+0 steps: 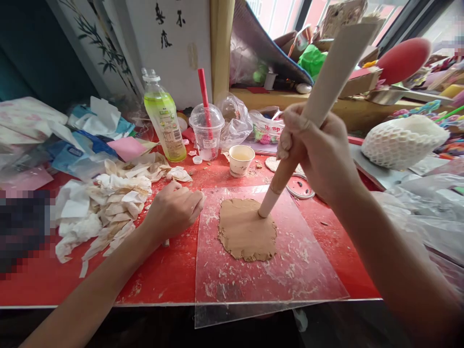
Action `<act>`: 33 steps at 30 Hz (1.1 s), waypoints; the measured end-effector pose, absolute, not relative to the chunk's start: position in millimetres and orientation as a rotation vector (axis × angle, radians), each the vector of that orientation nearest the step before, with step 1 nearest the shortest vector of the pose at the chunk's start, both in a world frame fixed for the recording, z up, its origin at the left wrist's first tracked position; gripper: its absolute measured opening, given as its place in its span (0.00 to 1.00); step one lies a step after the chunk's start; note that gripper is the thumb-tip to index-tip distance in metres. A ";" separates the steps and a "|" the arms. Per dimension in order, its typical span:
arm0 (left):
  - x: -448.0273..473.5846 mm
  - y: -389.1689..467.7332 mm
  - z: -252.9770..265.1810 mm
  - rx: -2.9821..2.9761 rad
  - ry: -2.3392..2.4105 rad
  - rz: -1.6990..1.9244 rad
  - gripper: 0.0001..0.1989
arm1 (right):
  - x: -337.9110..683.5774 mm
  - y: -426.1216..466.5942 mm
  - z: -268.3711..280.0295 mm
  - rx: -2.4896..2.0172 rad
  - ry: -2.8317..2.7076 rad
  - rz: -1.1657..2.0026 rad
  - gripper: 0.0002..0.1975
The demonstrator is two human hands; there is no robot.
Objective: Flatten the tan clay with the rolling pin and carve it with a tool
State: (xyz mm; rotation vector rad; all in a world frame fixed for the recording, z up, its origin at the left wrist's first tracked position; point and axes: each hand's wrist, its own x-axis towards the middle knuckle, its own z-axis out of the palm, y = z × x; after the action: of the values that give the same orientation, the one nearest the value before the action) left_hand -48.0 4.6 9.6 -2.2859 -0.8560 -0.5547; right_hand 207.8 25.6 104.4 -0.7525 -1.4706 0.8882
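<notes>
Right up close, the bare right forearm (391,246) angles in from the corner, and at its end the right hand (319,140) has its fingers wrapped firmly around a long, pale, cylindrical wooden rolling pin (331,79). It's held steeply tilted, top end leaning away to the right, lower end at the upper right part of a flat, brown slab of clay (246,232); whether the two touch, I cannot tell. And look at that slab: roughly rounded, smooth across the middle, ragged around the rim, lying on a clear, flat plastic sheet (308,275) smeared with pale residue. One corner of that sheet juts past the near edge of the red desk (159,285)! Over to the left, the left hand (176,208) is just beside the sheet, fingers curled inward, palm hidden, so I cannot tell if it holds anything. Next to it, a heap of crumpled, off-white tissues (121,203). Behind the sheet stands a small white paper cup (240,166) of pale liquid, then a clear plastic cup (201,128) with a red straw (203,89), and a clear bottle of yellow-green drink (163,118).
</notes>
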 end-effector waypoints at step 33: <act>-46.1 4.4 10.4 -2.276 -0.868 -0.549 0.15 | 212.4 10.8 65.8 -0.801 -1.554 0.814 0.10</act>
State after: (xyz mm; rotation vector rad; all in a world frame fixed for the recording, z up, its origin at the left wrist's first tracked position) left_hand -46.1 4.4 10.4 -2.2756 -0.8679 -0.5486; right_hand 212.4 10.8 65.8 -0.8007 -1.5537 0.8136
